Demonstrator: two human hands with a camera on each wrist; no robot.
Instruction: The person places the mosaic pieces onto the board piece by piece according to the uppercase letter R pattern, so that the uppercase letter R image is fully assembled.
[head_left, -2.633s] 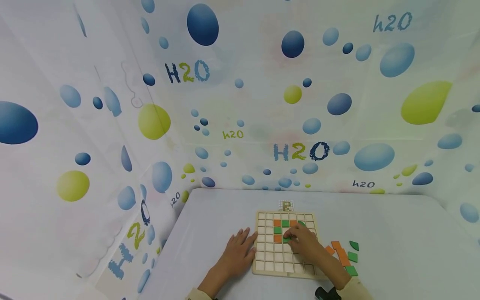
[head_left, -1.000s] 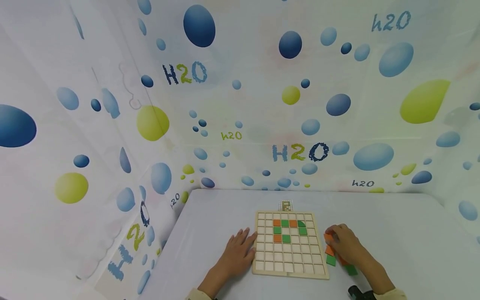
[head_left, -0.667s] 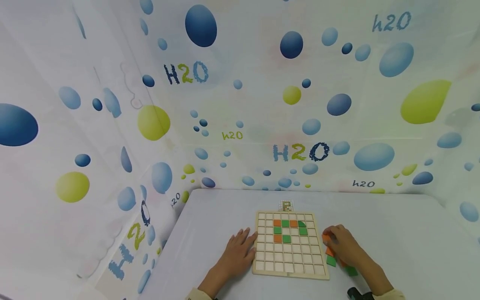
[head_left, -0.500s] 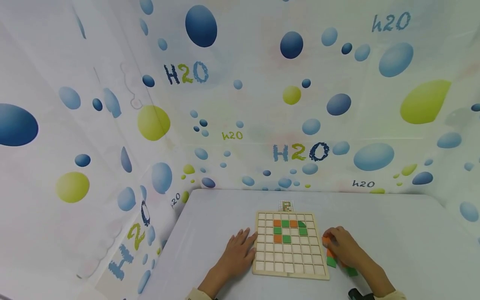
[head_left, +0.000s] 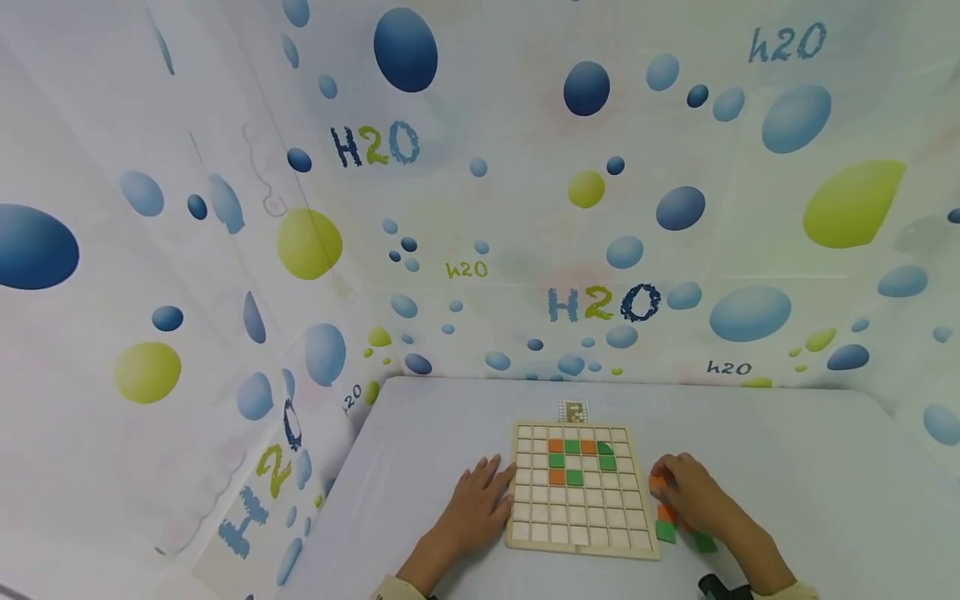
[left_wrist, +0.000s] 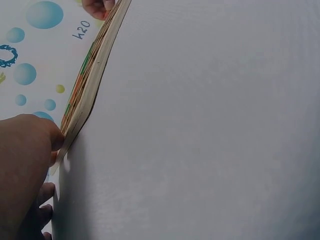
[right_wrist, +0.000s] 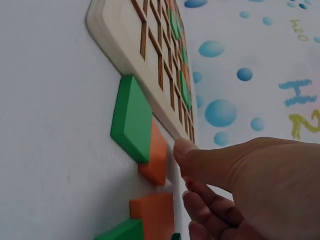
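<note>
Tiles fill only a small part of the wooden grid board (head_left: 576, 490); a few orange and green squares (head_left: 572, 461) sit near its far rows, and most holes look bare, so lots of work seems left; the left hand (head_left: 474, 506) lies flat with straight fingers against the board's left edge, holding nothing; the right hand (head_left: 693, 493) curls at the loose tiles (right_wrist: 137, 130) just right of the board, fingertips at an orange tile (head_left: 657, 483); whether it has pinched it, I cannot tell.
</note>
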